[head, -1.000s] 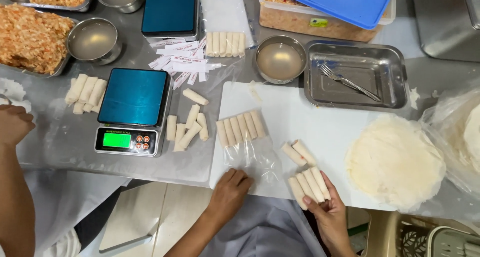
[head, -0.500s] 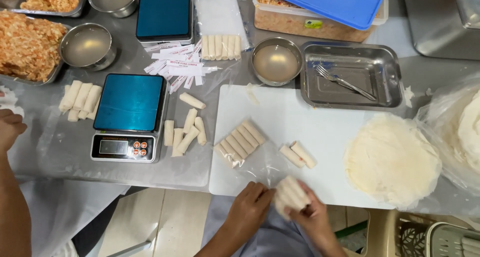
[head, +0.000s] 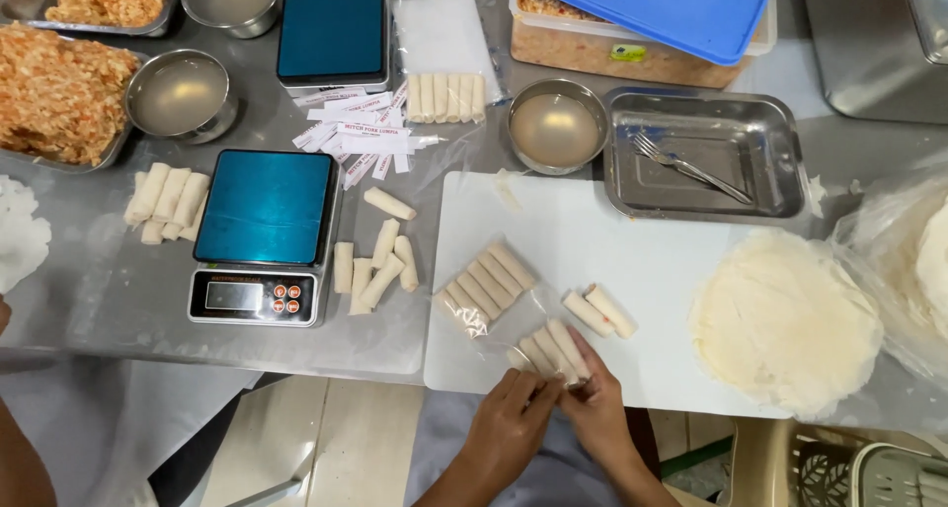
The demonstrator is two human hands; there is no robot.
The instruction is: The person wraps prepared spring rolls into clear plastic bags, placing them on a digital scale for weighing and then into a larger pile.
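Left hand (head: 509, 408) and right hand (head: 592, 398) met at near edge of white cutting board (head: 632, 260), fingers (head: 578, 354) pinched narrow round small bundle of pale rolls (head: 551, 352) — looked half inside clear bag, hard to tell. Risk: grip too tight could have crushed soft wrappers; bundle sat close to board's near edge, slip could have dropped rolls off tabletop (head: 99, 270). Bagged row of rolls (head: 486, 288) lay just beyond bundle, two loose rolls (head: 598, 312) right of it — stray elbow could have scattered them.
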